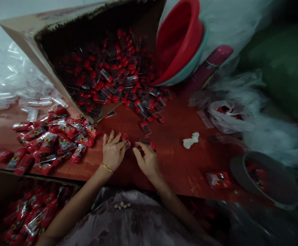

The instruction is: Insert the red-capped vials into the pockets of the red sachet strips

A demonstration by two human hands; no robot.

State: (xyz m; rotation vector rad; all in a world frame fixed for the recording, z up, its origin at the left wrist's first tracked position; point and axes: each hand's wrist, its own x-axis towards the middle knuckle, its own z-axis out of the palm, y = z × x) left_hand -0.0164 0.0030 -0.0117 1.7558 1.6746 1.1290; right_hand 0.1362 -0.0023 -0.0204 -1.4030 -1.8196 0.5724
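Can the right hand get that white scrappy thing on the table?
Probably yes: the right hand looks fairly near the white scrap, and only flat red tabletop shows between them, with nothing standing in the way.

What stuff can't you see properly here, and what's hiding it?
All in the head view:
Part of the small red item: behind the left hand.
Part of the red-capped tube: behind the right hand.
Deep inside the cardboard box: dark shadow.
Small print on the packets: too tiny, blurry.
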